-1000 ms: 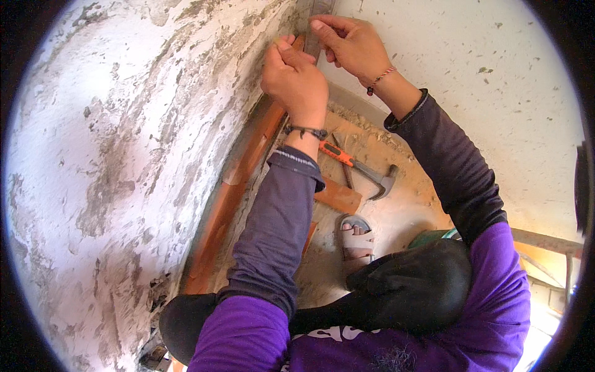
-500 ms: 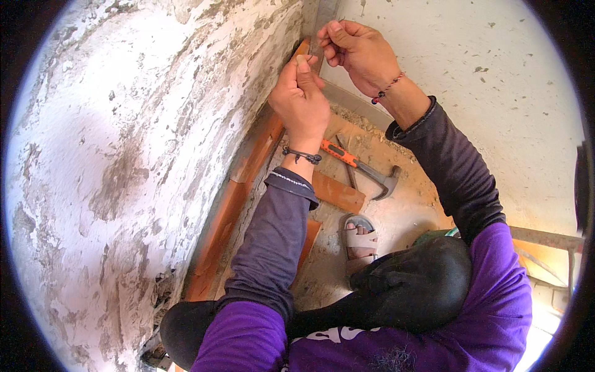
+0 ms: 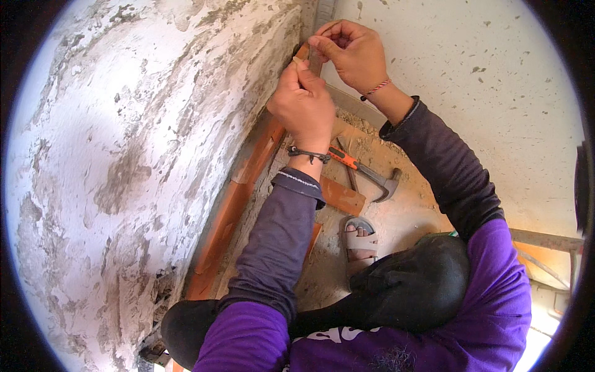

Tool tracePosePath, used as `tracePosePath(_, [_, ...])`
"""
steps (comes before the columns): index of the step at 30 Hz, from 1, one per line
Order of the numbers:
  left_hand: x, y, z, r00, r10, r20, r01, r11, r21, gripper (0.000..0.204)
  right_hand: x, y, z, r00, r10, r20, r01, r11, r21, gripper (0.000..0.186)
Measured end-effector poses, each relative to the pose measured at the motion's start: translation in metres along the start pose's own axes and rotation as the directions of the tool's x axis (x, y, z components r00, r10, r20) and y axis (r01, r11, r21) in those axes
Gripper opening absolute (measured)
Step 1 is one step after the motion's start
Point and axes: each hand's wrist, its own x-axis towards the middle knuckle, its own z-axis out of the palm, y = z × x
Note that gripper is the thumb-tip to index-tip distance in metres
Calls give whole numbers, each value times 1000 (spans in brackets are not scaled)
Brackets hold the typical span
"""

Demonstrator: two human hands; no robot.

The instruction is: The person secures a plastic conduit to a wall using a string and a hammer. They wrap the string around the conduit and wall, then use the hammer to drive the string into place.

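Observation:
My left hand [image 3: 304, 108] is raised near the wall corner, thumb and forefinger pressed together in a pinch. Whatever it holds is too small to make out. Just to its right and slightly higher, my right hand [image 3: 356, 56] is also pinched, its fingertips close to the left hand's; any thin thing between them does not show clearly. Behind the hands, a row of reddish-brown tile strips [image 3: 253, 162] runs along the foot of the left wall up to the corner. Below my hands on the floor lies a claw hammer [image 3: 370, 170] with an orange and black handle.
A rough, plaster-smeared wall [image 3: 124, 161] rises on the left, a pale speckled wall [image 3: 471, 93] on the right. Near the hammer lie a thin metal rod [image 3: 352, 178] and a loose tile piece [image 3: 341, 196]. My sandalled foot [image 3: 361, 242] rests on the dusty floor.
My right hand has come down and left, closer to the left hand. My left hand has shifted slightly down and right, still pinched.

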Motion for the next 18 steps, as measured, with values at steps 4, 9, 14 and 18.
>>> tracePosePath(4, [2, 4, 5, 989, 123, -86, -116, 990, 86, 32, 1, -4, 9, 996, 1, -93, -8, 997, -71, 19])
tracePosePath(9, [-1, 7, 7, 952, -258, 165, 290, 933, -215, 34, 6, 3, 8, 994, -16, -106, -3, 985, -174, 20])
tracePosePath(14, [4, -6, 8, 939, -334, 84, 345, 915, -208, 31, 5, 18, 8, 999, -3, -42, -5, 983, -184, 23])
tracePosePath(18, [14, -32, 16, 985, -166, -49, 166, 986, -7, 22, -7, 15, -2, 983, 185, 5, -183, 976, -114, 29])
